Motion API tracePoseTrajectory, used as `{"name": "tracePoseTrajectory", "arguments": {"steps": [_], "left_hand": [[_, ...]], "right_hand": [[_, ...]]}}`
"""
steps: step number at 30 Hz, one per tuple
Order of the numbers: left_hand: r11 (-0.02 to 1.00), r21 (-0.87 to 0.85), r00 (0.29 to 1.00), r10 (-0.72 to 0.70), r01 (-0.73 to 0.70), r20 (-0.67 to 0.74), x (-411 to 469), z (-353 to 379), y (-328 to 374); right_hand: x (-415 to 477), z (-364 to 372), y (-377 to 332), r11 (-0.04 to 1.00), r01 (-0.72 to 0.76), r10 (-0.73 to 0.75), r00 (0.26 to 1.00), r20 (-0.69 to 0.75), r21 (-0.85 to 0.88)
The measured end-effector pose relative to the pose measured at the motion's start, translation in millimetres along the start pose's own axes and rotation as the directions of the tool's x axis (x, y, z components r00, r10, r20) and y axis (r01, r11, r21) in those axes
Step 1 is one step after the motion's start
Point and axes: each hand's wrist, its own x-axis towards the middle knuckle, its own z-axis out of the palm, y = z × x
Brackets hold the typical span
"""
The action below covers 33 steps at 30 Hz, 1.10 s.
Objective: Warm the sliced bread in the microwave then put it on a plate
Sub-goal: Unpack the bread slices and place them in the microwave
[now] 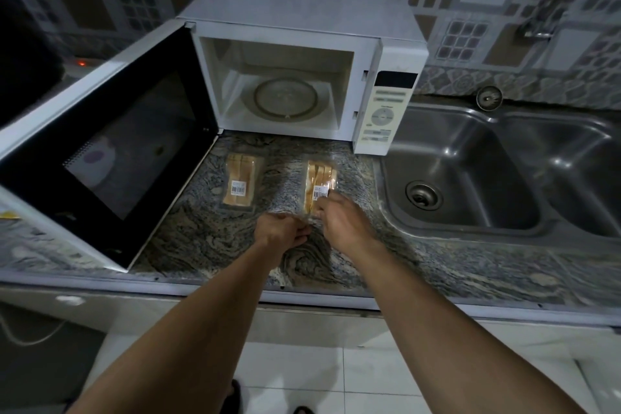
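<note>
right bread pack (321, 178) lies wrapped on the bench (201, 228) before the microwave (391, 111), left hand (282, 232) pinching its clear wrap tail, right hand (339, 222) pinching its near end; left bread pack (240, 183) beside it, door (111, 151) open, turntable (285, 97) bare, so unwrapping looks underway and warming and plating are all left

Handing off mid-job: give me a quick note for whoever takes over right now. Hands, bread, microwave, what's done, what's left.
Left hand: fingers curled, seems to pinch the near end of the right bread pack's clear wrap.
Right hand: fingers curled on the near end of the right bread pack.
Both packs lie wrapped on the counter in front of the microwave; the left bread pack is untouched.
Done: microwave door is open, turntable bare.
Left: unwrap the bread, load it, warm it, plate it. No plate is in view.
</note>
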Motion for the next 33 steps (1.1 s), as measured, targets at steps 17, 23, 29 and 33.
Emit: {"name": "tracePoseTrajectory", "arguments": {"steps": [17, 23, 29, 33], "left_hand": [[0.005, 0.772, 0.607, 0.621, -0.635, 0.495, 3, -10, 85], [0.092, 0.694, 0.533, 0.714, -0.714, 0.454, 18, -12, 87], [0.144, 0.663, 0.523, 0.743, -0.735, 0.418, 37, -8, 92], [0.117, 0.661, 0.501, 0.752, -0.741, 0.428, 45, -3, 97]], "right_hand": [[11, -26, 1, 0.998, 0.008, 0.018, 0.922, -0.387, 0.065], [14, -32, -4, 0.957, -0.105, 0.213, 0.887, -0.409, 0.272], [20, -25, -15, 0.817, -0.301, 0.471, 0.841, -0.268, 0.492], [31, -8, -18, 0.789, -0.440, 0.536, 0.835, -0.129, 0.428]]}}
